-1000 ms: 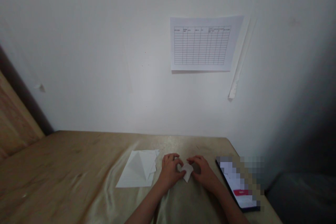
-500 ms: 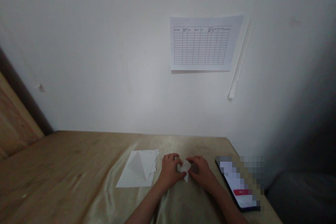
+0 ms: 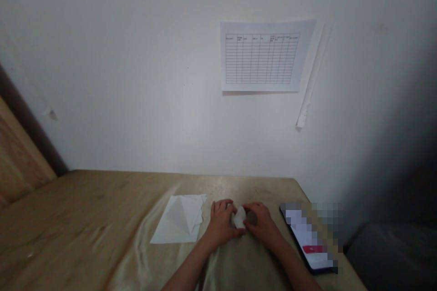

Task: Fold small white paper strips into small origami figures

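Between my two hands is a small piece of folded white paper [image 3: 240,216]. My left hand [image 3: 222,222] curls around its left side, with the thumb below its lower edge. On the other side, my right hand [image 3: 258,219] pinches the paper's right edge between thumb and fingers. The paper's folds are too small to make out clearly. Left of my left hand, several white paper sheets [image 3: 175,220] lie in a loose stack, the top one with creases.
A tan cloth [image 3: 112,218] with wrinkles covers the table. To the right lies a phone [image 3: 309,241], its screen partly blurred out. A printed table sheet [image 3: 261,57] hangs on the white wall [image 3: 136,77] behind.
The small paper has turned between my fingers, and its lower point no longer shows. My left thumb has moved down and right. The stack and phone stay put.
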Demonstrator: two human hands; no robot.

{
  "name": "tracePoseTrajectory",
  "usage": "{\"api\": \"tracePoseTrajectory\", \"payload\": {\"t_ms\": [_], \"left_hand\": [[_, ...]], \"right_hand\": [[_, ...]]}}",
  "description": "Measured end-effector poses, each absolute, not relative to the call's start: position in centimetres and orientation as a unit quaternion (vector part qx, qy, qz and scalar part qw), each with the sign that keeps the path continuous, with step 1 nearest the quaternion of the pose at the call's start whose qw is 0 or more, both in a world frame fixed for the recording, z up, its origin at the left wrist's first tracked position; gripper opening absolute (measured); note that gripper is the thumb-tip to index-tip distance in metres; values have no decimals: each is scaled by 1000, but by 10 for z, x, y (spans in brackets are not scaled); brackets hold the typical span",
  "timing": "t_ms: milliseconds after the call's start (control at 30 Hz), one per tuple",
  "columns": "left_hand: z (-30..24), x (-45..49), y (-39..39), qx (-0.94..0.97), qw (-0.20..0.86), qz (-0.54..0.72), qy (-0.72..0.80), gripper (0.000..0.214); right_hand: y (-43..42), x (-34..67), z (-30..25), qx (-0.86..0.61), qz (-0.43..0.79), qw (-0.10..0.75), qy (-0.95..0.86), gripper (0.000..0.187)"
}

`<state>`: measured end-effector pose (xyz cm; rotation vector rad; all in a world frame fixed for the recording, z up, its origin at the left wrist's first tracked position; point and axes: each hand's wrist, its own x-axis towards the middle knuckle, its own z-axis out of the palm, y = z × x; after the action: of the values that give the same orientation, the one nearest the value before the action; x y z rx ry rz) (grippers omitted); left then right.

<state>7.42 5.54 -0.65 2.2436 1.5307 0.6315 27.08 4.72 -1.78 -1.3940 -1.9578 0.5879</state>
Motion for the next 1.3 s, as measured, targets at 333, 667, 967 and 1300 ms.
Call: {"api": "tracePoseTrajectory", "payload": {"t_ms": [333, 667, 967, 1300], "left_hand": [[-2, 76, 56, 790, 186, 199, 550, 66], [-4, 74, 57, 794, 194, 198, 542, 67], [-3, 73, 58, 791, 202, 190, 545, 69], [-8, 71, 61, 796, 197, 196, 537, 71]], "right_hand": [[53, 271, -24, -526, 215, 325, -756, 44], [55, 273, -26, -516, 214, 347, -754, 33], [57, 279, -23, -510, 239, 350, -749, 15], [57, 280, -25, -502, 243, 358, -749, 13]]}}
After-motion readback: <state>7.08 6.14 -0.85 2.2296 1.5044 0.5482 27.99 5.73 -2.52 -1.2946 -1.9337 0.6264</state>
